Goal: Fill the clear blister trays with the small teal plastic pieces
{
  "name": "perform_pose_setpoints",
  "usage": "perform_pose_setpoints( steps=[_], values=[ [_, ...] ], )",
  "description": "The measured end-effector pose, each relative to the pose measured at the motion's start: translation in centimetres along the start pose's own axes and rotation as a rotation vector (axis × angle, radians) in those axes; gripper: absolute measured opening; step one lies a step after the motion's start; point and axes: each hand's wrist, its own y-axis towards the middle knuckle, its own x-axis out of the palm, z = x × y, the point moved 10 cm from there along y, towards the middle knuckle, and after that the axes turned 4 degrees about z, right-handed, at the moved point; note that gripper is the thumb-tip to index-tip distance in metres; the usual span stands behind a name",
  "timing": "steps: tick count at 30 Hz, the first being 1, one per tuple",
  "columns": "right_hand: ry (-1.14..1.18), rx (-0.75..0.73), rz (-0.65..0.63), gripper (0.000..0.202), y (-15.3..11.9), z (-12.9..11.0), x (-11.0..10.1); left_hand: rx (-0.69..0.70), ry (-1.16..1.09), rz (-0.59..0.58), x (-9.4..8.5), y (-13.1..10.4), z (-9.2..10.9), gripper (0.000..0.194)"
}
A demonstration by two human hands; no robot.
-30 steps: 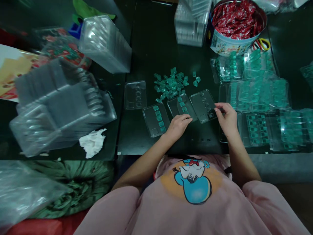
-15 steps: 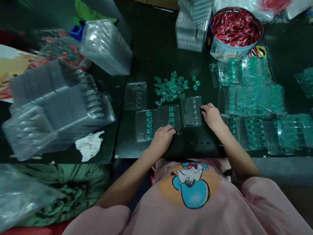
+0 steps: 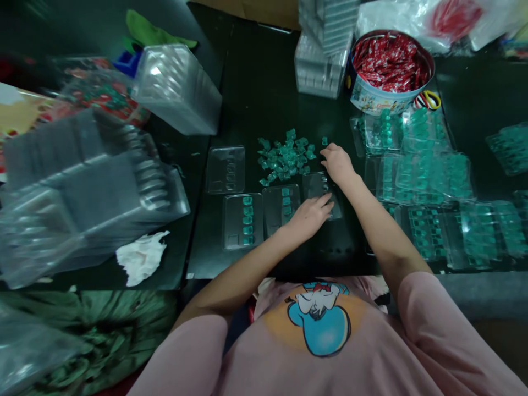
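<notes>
My left hand [image 3: 311, 217] lies over the rightmost clear plastic tray [image 3: 313, 190], fingers stretched out and slightly apart, covering its lower part. My right hand [image 3: 339, 165] is above that tray, its thumb and fingertips drawn together beside a loose green gem-like piece [image 3: 325, 141]; whatever is between them is hidden. A heap of green translucent pieces [image 3: 286, 157] lies to the left of it. In the left tray [image 3: 233, 220] a column of green pieces sits in the slots. The middle tray [image 3: 272, 203] also holds several, partly behind my left hand. Another clear tray [image 3: 216, 170] stands farther left without green pieces.
Filled trays [image 3: 433, 176] are piled at the right. Stacks of clear plastic trays [image 3: 103, 187] stand at the left, with another stack [image 3: 317, 66] at the back. A round tin [image 3: 383, 102] holds red packets, with scissors [image 3: 429, 100] beside it. Crumpled white tissue [image 3: 142, 258] lies front left.
My left hand has moved right from the middle tray onto the rightmost tray. My right hand has left that tray's edge and moved up to the loose pieces, now covering some. The view has shifted slightly.
</notes>
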Motion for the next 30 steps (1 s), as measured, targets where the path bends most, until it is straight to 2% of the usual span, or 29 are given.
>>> perform_pose_setpoints(
  steps=[3, 5, 7, 9, 11, 13, 16, 19, 26, 30],
  values=[
    [-0.002, 0.034, 0.003, 0.024, -0.3, 0.5, -0.1, -0.002, -0.027, -0.024, 0.1, 0.6, -0.3, 0.025],
    [0.097, 0.063, 0.048, 0.026, -0.7, 1.2, -0.8, -0.021, -0.122, 0.038, -1.1, 1.1, -1.3, 0.022],
    [0.303, 0.111, 0.11, 0.024, -1.4, 2.2, -1.6, -0.122, -0.272, 0.182, -3.0, 2.0, -3.7, 0.021],
    [0.552, 0.168, 0.162, 0.02, -2.3, 3.2, -2.2, -0.31, -0.472, 0.362, -4.4, 2.8, -7.4, 0.022],
    [0.762, 0.213, 0.189, 0.023, -3.4, 3.6, -2.4, -0.498, -0.723, 0.482, -4.3, 3.4, -10.7, 0.027],
    [0.911, 0.238, 0.192, 0.029, -4.4, 3.3, -2.4, -0.613, -0.962, 0.506, -3.0, 4.2, -12.3, 0.033],
    [1.04, 0.277, 0.19, 0.029, -5.5, 2.6, -2.2, -0.649, -1.14, 0.493, -1.9, 4.9, -12.4, 0.033],
    [1.045, 0.282, 0.194, 0.026, -6.0, 2.0, -2.1, -0.654, -1.147, 0.529, -1.9, 4.6, -12.1, 0.029],
    [0.653, 0.123, 0.264, 0.018, -6.4, -0.3, -5.1, -0.699, -1.233, 0.522, -1.8, 4.0, -12.6, 0.032],
    [0.621, 0.061, 0.269, 0.016, -6.5, -1.1, -5.8, -0.724, -1.283, 0.537, -2.2, 3.8, -12.5, 0.03]
  ],
)
